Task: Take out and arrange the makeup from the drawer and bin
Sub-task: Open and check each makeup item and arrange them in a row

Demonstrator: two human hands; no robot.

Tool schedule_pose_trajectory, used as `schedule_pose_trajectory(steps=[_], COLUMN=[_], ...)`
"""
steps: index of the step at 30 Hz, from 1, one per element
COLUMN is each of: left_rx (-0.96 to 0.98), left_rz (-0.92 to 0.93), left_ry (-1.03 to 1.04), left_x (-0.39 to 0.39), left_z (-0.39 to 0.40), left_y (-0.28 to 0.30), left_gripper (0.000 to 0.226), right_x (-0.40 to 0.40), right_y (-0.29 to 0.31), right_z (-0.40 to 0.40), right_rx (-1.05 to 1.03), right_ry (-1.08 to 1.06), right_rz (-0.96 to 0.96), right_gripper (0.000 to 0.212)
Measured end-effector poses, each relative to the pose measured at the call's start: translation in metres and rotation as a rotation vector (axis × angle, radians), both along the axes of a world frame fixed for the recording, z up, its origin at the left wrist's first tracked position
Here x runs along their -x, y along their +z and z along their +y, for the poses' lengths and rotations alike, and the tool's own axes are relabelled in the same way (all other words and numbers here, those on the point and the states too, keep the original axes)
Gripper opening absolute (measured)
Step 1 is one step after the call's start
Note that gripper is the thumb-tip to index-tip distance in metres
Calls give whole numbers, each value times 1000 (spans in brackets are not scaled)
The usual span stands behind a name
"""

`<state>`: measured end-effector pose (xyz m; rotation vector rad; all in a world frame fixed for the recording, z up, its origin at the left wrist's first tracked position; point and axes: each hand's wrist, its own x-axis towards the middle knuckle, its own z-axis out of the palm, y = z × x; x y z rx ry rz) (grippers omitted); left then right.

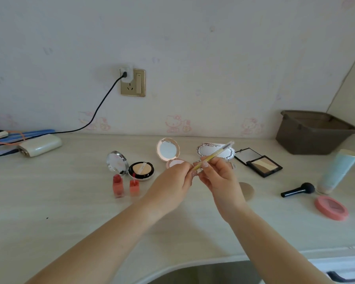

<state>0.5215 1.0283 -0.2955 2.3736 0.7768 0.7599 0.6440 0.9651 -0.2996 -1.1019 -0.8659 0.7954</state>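
Both hands, left (173,177) and right (217,174), pinch a yellow pencil (213,155) above the desk (70,201), between compacts (168,154) and palette (258,161).

ornate compact (215,151): base hidden by hands | drawer handle (344,276): cut off

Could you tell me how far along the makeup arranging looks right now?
Mostly done: the compacts, lip tints and palette lie open in a row on the desk. In hand: both the left hand and right hand hold a yellow pencil. Left: placing it; the bin's inside isn't visible.
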Motion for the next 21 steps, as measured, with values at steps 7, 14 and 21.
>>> schedule_pose_trajectory(steps=[7, 14, 21], left_rx=[44, 174, 193], left_rz=[-52, 14, -88], left_ry=[12, 9, 70], left_x=[5, 7, 25], left_z=[-2, 3, 7], left_y=[-4, -15, -25], left_gripper=[24, 11, 30], right_x=[4, -13, -30], right_y=[-1, 2, -4], right_z=[3, 1, -7], right_rx=[7, -4, -47], right_ry=[-6, -91, -147], right_rz=[18, 37, -17], right_gripper=[12, 13, 17])
